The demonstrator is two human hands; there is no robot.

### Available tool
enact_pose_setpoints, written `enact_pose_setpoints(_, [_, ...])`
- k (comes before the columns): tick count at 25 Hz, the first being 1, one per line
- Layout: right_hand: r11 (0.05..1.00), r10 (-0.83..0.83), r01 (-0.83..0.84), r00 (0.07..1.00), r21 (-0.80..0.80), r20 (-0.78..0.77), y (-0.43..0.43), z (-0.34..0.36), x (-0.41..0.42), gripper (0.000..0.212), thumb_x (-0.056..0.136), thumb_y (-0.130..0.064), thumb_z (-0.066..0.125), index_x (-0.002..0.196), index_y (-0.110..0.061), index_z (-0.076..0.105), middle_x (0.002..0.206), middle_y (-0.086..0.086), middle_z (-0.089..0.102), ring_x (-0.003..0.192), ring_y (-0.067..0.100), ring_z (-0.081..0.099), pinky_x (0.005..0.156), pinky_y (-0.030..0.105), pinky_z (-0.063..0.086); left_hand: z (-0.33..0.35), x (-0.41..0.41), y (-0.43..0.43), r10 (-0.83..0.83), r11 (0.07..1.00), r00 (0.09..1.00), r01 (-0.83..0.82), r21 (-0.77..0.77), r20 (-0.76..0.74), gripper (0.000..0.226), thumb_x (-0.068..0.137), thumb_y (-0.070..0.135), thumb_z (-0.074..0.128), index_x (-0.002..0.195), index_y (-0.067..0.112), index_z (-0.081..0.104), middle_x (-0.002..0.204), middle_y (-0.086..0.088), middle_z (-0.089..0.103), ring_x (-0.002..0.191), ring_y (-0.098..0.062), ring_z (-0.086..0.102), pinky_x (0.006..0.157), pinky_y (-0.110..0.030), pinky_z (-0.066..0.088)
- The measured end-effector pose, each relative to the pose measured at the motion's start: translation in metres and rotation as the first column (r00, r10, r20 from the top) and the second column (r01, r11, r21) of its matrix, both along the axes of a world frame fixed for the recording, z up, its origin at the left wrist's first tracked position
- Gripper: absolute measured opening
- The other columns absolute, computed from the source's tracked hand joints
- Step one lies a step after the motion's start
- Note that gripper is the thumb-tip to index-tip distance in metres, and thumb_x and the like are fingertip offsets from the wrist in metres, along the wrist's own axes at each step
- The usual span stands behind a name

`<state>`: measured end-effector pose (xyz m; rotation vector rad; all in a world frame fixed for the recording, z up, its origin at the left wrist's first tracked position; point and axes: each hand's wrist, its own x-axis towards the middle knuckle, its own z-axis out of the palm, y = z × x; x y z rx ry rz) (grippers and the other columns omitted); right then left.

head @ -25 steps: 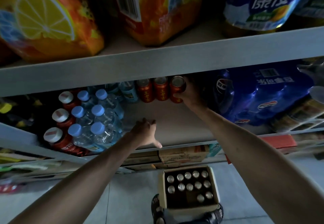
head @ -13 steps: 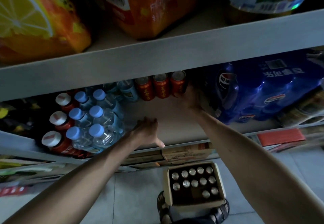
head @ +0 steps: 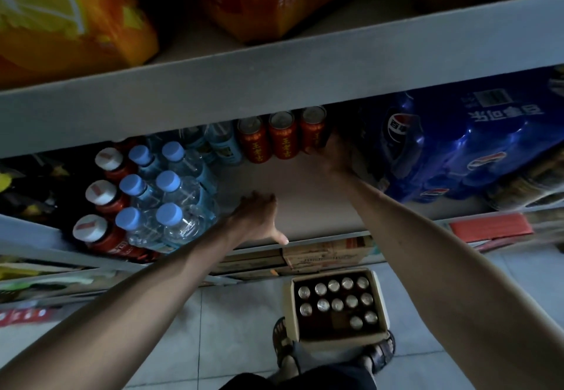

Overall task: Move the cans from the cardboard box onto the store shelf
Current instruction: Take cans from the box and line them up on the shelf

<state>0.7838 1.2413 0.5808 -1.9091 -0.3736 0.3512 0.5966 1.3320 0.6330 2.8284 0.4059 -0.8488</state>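
Observation:
Three red cans stand in a row at the back of the middle shelf (head: 308, 203). My right hand (head: 334, 157) reaches deep under the upper shelf, with its fingers round the base of the rightmost can (head: 312, 128). The other two cans (head: 282, 139) stand just to its left. My left hand (head: 259, 215) rests flat on the front of the shelf, fingers spread and thumb out, holding nothing. On the floor below sits the open cardboard box (head: 337, 342) with several cans (head: 335, 296) upright in it.
A pack of blue-capped water bottles (head: 171, 203) and red-capped bottles (head: 100, 188) fill the shelf's left side. A blue shrink-wrapped cola pack (head: 457, 151) stands close on the right. The upper shelf's edge (head: 274, 84) overhangs the cans. My sandalled feet (head: 283, 347) flank the box.
The view has tilted down a little. My right hand has slid lower on the rightmost can, which now stands in line with the other two. My left hand has stayed on the shelf.

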Motion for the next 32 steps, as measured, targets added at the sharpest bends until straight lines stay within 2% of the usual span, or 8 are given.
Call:
enact_pose_setpoints(4, [0.996,-0.063,0.059,0.997,-0.070,-0.055,-0.025,0.027,-0.041,0.048,0.087,-0.015,0.072,0.130,-0.006,0.052,0.114,-0.003,0.055,0.098,0.008,0.053,0.070,-0.001,0.035,0.002,0.002,-0.002,-0.002,1.000,1.000,0.003,0.023,-0.030,0.089,0.066,0.062,0.076,0.126,0.003,0.047,0.127,-0.017,0.056,0.115,-0.035,0.053,0.096,-0.046,0.046])
enact_pose_setpoints(9, [0.986,-0.116,0.096,0.983,-0.136,-0.145,-0.099,0.034,-0.111,0.016,0.085,-0.007,0.061,0.097,-0.017,0.067,0.081,-0.002,0.066,0.060,0.004,0.057,0.048,0.008,0.042,0.000,-0.007,-0.005,0.094,0.994,0.996,-0.094,-0.061,-0.001,0.090,0.064,0.062,0.077,0.131,0.007,0.051,0.130,-0.020,0.058,0.116,-0.034,0.056,0.098,-0.044,0.048])
enact_pose_setpoints(14, [0.965,-0.125,0.075,0.973,-0.252,-0.191,-0.199,-0.012,-0.185,0.012,0.083,-0.014,0.064,0.089,-0.017,0.074,0.078,-0.003,0.070,0.068,0.007,0.061,0.059,0.012,0.043,0.008,-0.042,-0.075,-0.179,0.980,0.817,0.097,0.175,0.548,0.037,0.083,0.031,0.067,0.117,0.017,0.060,0.112,-0.005,0.065,0.100,-0.027,0.062,0.077,-0.035,0.050])
enact_pose_setpoints(16, [0.933,-0.215,0.120,0.942,-0.338,-0.259,-0.234,-0.048,-0.201,0.013,0.081,-0.025,0.062,0.085,-0.017,0.072,0.078,0.002,0.070,0.073,0.014,0.063,0.060,0.017,0.043,0.001,-0.046,-0.113,-0.198,0.978,0.786,0.202,0.060,0.586,0.020,0.084,0.031,0.062,0.103,0.023,0.063,0.098,0.002,0.069,0.089,-0.021,0.065,0.068,-0.032,0.050])
enact_pose_setpoints(21, [0.875,-0.292,0.043,0.842,-0.483,-0.455,-0.312,-0.172,-0.230,0.015,0.085,-0.013,0.060,0.072,-0.015,0.068,0.074,0.011,0.068,0.066,0.025,0.063,0.060,0.027,0.045,-0.126,-0.056,-0.187,0.045,0.907,0.998,-0.023,-0.420,0.041,0.017,0.082,0.035,0.062,0.094,0.024,0.065,0.091,-0.003,0.071,0.073,-0.009,0.066,0.065,-0.025,0.055])
enact_pose_setpoints(25, [0.838,-0.276,-0.060,0.810,-0.542,-0.517,-0.347,-0.289,-0.246,0.015,0.085,-0.014,0.055,0.079,-0.009,0.068,0.072,0.010,0.069,0.059,0.022,0.065,0.059,0.026,0.054,-0.256,-0.078,-0.212,0.403,0.497,0.705,-0.704,-0.507,-0.583,0.010,0.097,0.016,0.055,0.105,0.010,0.055,0.090,-0.009,0.061,0.058,-0.010,0.059,0.048,-0.018,0.045])
enact_pose_setpoints(29, [0.793,-0.159,-0.184,0.858,-0.581,-0.489,-0.344,-0.424,-0.257,0.016,0.081,-0.013,0.057,0.092,-0.016,0.068,0.094,0.013,0.070,0.085,0.032,0.066,0.073,0.038,0.056,-0.416,-0.096,-0.208,0.657,0.389,0.554,-0.830,-0.400,-0.512,0.007,0.094,0.013,0.056,0.087,0.013,0.057,0.085,-0.006,0.058,0.064,-0.015,0.055,0.054,-0.023,0.044])
enact_pose_setpoints(32, [0.743,0.057,-0.346,0.885,-0.572,-0.461,-0.314,-0.518,-0.263,0.025,0.079,-0.015,0.061,0.101,-0.025,0.066,0.099,0.004,0.069,0.091,0.028,0.066,0.070,0.032,0.052,-0.525,-0.114,-0.188,0.751,0.466,0.537,-0.843,-0.268,-0.384,0.017,0.077,0.025,0.064,0.087,0.016,0.055,0.100,-0.012,0.063,0.089,-0.025,0.060,0.083,-0.034,0.051])
